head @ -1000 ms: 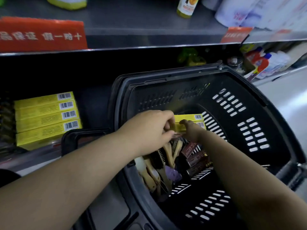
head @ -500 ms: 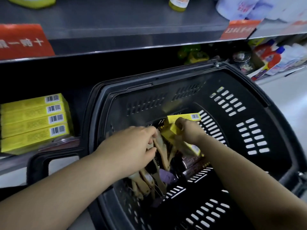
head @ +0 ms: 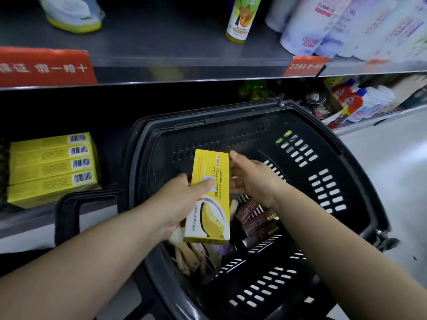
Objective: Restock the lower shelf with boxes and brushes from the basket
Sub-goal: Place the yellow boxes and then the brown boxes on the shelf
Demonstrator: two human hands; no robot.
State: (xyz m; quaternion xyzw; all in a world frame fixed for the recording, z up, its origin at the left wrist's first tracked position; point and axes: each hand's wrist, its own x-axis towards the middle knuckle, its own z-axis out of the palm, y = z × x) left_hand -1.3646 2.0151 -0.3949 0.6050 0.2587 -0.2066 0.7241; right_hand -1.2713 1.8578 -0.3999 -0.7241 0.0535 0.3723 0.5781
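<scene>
A: What does the left hand hold?

B: It grasps a long yellow cardboard box, thumb across the printed face and fingers behind, held above the black perforated plastic basket. The face carries Cyrillic print; "ЛАНОЛИН" and "масло для ухода" are legible beside a red brand tab, and a drawing of a yellow-and-black brush fills the lower half.

A: And the right hand?

B: It reaches to the box's right edge. Its fingertips touch that edge near the upper end, but whether they pinch it cannot be told.

A: What lies in the basket?

B: Below the box lie pale wooden-handled brushes, and to their right several dark brown rectangular cartons with small gold marks. Their print is too small to read.

A: Where does the lower shelf stand?

B: To the left of the basket. On it sits a stack of four matching yellow boxes, each showing a white barcode panel at its right end.

A: Any writing above?

B: The grey metal upper shelf bears a red edge label with white Chinese characters at left and a smaller red tag at right. On the shelf stand a yellow bottle with an orange-fruit label and white refill pouches, print mostly blurred.
</scene>
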